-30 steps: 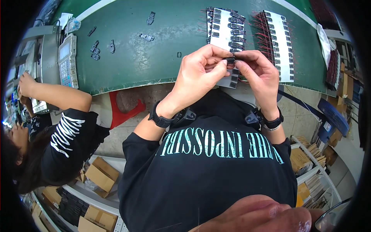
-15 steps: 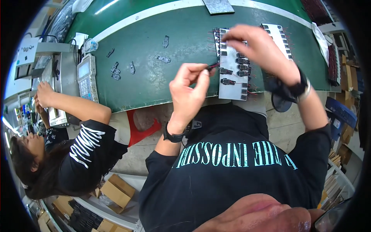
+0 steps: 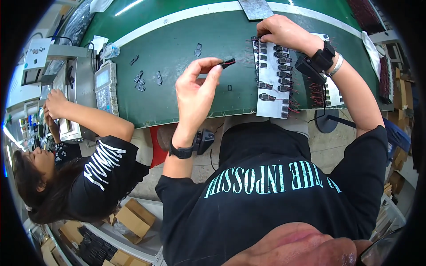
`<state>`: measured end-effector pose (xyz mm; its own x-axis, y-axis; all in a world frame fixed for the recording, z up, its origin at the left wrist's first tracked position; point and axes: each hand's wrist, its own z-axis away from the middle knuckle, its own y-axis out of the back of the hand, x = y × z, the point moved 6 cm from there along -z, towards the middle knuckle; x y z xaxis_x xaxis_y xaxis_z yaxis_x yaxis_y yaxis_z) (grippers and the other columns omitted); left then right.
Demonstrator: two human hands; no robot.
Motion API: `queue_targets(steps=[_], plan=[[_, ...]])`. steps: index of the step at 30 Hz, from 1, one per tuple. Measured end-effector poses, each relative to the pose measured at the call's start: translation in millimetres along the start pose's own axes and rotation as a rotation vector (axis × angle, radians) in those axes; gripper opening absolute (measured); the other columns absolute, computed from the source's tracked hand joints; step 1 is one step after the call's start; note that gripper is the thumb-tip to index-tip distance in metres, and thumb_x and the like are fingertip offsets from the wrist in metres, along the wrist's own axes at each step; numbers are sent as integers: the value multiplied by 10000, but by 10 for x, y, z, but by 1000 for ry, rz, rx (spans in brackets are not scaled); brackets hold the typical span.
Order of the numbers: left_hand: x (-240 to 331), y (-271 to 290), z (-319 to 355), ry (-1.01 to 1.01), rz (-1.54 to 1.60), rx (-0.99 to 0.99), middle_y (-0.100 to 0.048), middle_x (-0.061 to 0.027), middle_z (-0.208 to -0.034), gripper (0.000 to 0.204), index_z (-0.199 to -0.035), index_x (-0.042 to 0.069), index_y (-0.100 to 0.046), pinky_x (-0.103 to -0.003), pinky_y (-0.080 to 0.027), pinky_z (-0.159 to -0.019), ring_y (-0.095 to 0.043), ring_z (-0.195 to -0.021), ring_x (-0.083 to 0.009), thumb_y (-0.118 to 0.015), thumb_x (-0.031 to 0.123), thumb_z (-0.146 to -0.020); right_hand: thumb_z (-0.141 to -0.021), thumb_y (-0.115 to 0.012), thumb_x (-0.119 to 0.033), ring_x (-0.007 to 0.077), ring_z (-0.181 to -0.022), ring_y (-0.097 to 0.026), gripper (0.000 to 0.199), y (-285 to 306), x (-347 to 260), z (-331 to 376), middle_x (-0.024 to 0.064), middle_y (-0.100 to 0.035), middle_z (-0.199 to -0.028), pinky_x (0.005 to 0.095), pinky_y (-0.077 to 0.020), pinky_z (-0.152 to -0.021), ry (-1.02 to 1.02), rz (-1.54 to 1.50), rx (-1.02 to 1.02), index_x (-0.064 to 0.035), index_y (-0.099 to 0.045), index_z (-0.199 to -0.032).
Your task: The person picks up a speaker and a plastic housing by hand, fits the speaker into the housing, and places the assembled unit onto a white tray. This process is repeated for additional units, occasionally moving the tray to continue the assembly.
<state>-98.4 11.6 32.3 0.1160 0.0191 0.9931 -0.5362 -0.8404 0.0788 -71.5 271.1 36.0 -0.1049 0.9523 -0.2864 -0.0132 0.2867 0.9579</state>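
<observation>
We see a bright, evenly lit scene under overhead light, with a white glare streak on the green table (image 3: 177,40) near its far edge. Shadows are soft and short beneath the raised left hand (image 3: 195,91). Fisheye distortion bends the table edge strongly, and a black vignette rings the frame. The chin at the bottom is blurred; the centre stays sharp.

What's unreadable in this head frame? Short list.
- Small black part pinched in the left hand: too small to tell its shape.
- Top corner of the grey tray: covered by the right hand.
- Red-wired rack: bent and cut by the fisheye rim.
- Co-worker's hand at the machine: what it touches is too small.
</observation>
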Motion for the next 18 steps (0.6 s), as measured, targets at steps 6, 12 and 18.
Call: queue_targets(steps=[6,12,18], plan=[[211,-34,-411,-114,-136,-88,-730,-55,-912,169,-1041,7,-737,-241,-518,-700,-639,-796,-82,-696,85,-897,-839,-687,-75,385,-862,-659,184,-12,-77,7,185,-685,-932,427,-533,-774,74,41,105,2,-623,-994],[88,-392,-1029,-168,-311,-260,-746,-83,-857,198,-1020,29,-758,-277,-531,-720,-678,-783,-136,-691,150,-878,-930,-632,-129,255,-814,-658,203,170,389,59,124,-674,-897,361,-524,-766,-157,-174,243,-20,-629,-1102],[-281,-909,-1314,-238,-583,-391,-750,-83,-886,247,-1058,35,-761,-282,-534,-777,-686,-806,-138,-693,194,-881,-932,-666,-164,115,-793,-626,238,1060,93,662,50,-674,-902,262,-518,-732,-356,-829,343,17,-672,-1086]])
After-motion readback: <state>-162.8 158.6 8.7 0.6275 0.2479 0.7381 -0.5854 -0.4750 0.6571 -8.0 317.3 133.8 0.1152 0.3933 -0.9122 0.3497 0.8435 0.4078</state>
